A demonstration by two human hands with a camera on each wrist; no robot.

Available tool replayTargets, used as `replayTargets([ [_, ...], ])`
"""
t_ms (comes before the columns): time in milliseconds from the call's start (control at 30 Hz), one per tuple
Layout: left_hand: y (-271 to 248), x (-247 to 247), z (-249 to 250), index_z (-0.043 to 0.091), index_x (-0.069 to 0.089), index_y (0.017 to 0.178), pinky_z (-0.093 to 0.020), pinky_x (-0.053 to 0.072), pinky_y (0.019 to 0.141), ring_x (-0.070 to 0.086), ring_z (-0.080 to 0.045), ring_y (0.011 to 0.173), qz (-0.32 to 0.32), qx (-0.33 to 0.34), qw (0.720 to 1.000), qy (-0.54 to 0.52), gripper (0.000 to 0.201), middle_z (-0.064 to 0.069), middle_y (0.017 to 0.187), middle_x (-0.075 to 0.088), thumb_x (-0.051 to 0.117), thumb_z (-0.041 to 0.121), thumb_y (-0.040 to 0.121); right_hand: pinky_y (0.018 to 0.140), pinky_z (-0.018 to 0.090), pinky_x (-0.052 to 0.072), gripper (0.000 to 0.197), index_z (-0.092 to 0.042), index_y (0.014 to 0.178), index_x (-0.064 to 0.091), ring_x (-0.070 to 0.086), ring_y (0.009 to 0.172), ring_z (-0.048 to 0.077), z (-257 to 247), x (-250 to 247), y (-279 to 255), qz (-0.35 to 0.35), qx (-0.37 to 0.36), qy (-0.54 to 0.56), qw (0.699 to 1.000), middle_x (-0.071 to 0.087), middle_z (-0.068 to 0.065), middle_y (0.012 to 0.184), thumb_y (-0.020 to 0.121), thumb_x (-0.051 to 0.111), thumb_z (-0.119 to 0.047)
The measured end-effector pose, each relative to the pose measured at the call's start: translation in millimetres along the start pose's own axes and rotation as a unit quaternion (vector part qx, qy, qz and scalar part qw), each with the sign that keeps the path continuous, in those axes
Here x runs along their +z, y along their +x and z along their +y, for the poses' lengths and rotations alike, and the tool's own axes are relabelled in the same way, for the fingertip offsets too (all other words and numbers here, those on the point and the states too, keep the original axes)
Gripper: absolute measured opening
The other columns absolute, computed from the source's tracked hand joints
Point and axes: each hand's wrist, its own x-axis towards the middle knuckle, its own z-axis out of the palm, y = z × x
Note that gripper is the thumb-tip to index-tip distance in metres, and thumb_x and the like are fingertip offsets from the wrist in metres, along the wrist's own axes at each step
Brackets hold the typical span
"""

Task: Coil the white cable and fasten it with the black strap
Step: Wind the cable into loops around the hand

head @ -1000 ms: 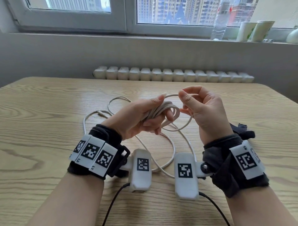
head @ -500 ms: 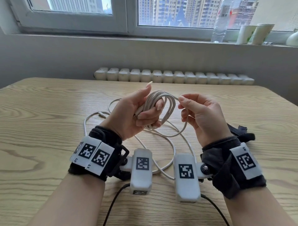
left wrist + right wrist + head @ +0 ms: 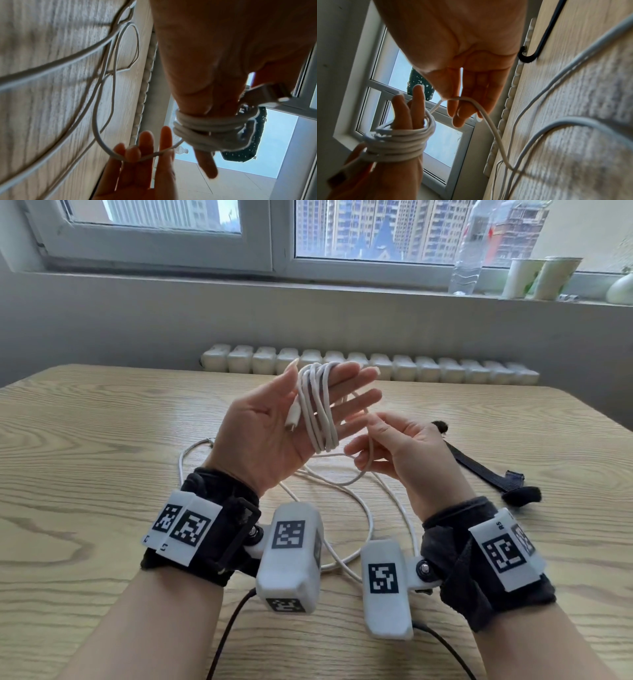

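— Since half a second ago, the left hand [image 3: 274,426] has uncurled: its fingers, then folded over the bundle, now stand straight, palm towards the head camera.

— And its grip?

— Wide, fingers spread; the white cable [image 3: 317,409] stays on only because several turns are wound around them. One plug end lies loose against the palm. Where the turns pass behind the fingers is hidden in the head view; the left wrist view shows them banded across the fingers' backs, though blurred.

— What about the slack?

— It trails down to the table [image 3: 102,440] in loose loops, partly cut off behind the wrist cameras.

— The right hand [image 3: 404,450]?

— Just beside the left and lower, palm up, fingers curled, its grip narrow, pinching the running strand between thumb and fingers. The exact fingertip contact is hard to make out.

— The black strap [image 3: 486,470]?

— Flat on the table to the right, apart from both hands, its near end behind the right hand.
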Motion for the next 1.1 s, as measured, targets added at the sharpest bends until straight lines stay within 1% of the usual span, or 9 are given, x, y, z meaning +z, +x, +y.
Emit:
replayTargets([
  [100, -0.3, 0.2, 0.2, -0.008, 0.026, 0.14, -0.048, 0.03, 0.111, 0.033, -0.038, 0.137, 0.025, 0.014, 1.0, 0.009, 0.06, -0.024, 0.15, 0.028, 0.027, 0.034, 0.097, 0.065, 0.029, 0.054, 0.02, -0.018, 0.091, 0.069, 0.056, 0.055, 0.013, 0.1, 2.3, -1.0, -0.024, 0.011, -0.019, 0.999, 0.069, 0.006, 0.068, 0.097, 0.05, -0.018],
  [167, -0.1, 0.0, 0.1, -0.009, 0.025, 0.14, -0.047, 0.03, 0.111, 0.032, -0.039, 0.137, 0.037, 0.024, 0.999, 0.0, 0.061, -0.025, 0.151, 0.027, 0.027, 0.034, 0.097, 0.065, 0.033, 0.054, 0.019, -0.019, 0.092, 0.069, 0.053, 0.052, 0.012, 1.1, 4.5, -1.6, -0.038, 0.012, -0.041, 0.998, 0.068, 0.006, 0.066, 0.097, 0.051, -0.016],
  [333, 0.0, -0.1, 1.8, -0.008, 0.022, 0.142, -0.045, 0.031, 0.111, 0.029, -0.037, 0.139, 0.037, 0.041, 0.998, -0.015, 0.061, -0.023, 0.152, 0.025, 0.024, 0.035, 0.098, 0.05, 0.022, 0.045, 0.02, -0.017, 0.095, 0.072, 0.044, 0.044, 0.009, 5.6, 11.0, -2.3, -0.094, 0.014, -0.106, 0.99, 0.063, 0.004, 0.057, 0.096, 0.052, -0.015],
  [433, 0.1, -0.1, 1.7, -0.008, 0.028, 0.139, -0.045, 0.034, 0.109, 0.035, -0.037, 0.136, 0.05, 0.042, 0.998, -0.011, 0.059, -0.023, 0.149, 0.031, 0.024, 0.035, 0.098, 0.044, 0.019, 0.042, 0.02, -0.018, 0.099, 0.073, 0.04, 0.042, 0.008, 4.3, 12.0, -4.4, -0.114, 0.022, -0.125, 0.985, 0.061, 0.004, 0.056, 0.095, 0.054, -0.018],
  [533, 1.0, -0.2, 1.0, -0.007, 0.036, 0.135, -0.044, 0.039, 0.105, 0.043, -0.035, 0.131, 0.074, 0.043, 0.996, 0.007, 0.055, -0.022, 0.144, 0.039, 0.029, 0.031, 0.095, 0.044, 0.02, 0.041, 0.019, -0.02, 0.098, 0.074, 0.041, 0.042, 0.009, 3.1, 11.6, -5.8, -0.11, 0.009, -0.145, 0.983, 0.062, 0.003, 0.056, 0.094, 0.055, -0.021],
  [667, 2.9, 0.7, -0.3, -0.006, 0.038, 0.134, -0.044, 0.04, 0.104, 0.046, -0.034, 0.129, 0.096, 0.042, 0.994, 0.015, 0.053, -0.022, 0.144, 0.042, 0.029, 0.029, 0.096, 0.043, 0.02, 0.041, 0.018, -0.02, 0.095, 0.074, 0.042, 0.042, 0.009, 1.9, 11.6, -7.0, -0.114, 0.009, -0.156, 0.981, 0.063, 0.004, 0.056, 0.093, 0.057, -0.022],
  [833, 4.6, 0.5, -0.7, -0.005, 0.039, 0.134, -0.044, 0.039, 0.105, 0.048, -0.033, 0.128, 0.123, 0.057, 0.991, 0.022, 0.051, -0.02, 0.142, 0.044, 0.027, 0.028, 0.098, 0.043, 0.021, 0.046, 0.017, -0.015, 0.098, 0.072, 0.043, 0.042, 0.01, 0.2, 14.7, -9.0, -0.147, 0.013, -0.151, 0.977, 0.063, 0.004, 0.056, 0.094, 0.056, -0.018],
  [967, 6.7, 0.9, -1.7, -0.002, 0.043, 0.133, -0.043, 0.04, 0.105, 0.052, -0.029, 0.125, 0.174, 0.051, 0.982, 0.059, 0.048, -0.017, 0.139, 0.05, 0.029, 0.027, 0.097, 0.047, 0.021, 0.048, 0.018, -0.013, 0.104, 0.071, 0.046, 0.042, 0.006, -1.3, 14.3, -11.3, -0.16, 0.009, -0.166, 0.973, 0.064, 0.002, 0.057, 0.092, 0.059, -0.016],
  [1100, 8.1, -0.3, -2.0, 0.0, 0.045, 0.132, -0.044, 0.04, 0.105, 0.055, -0.027, 0.122, 0.212, 0.051, 0.972, 0.087, 0.045, -0.014, 0.135, 0.055, 0.029, 0.026, 0.099, 0.048, 0.019, 0.047, 0.015, -0.006, 0.099, 0.071, 0.049, 0.041, 0.003, -4.5, 11.4, -12.6, -0.16, 0.003, -0.157, 0.974, 0.064, 0.007, 0.061, 0.089, 0.063, -0.013],
])
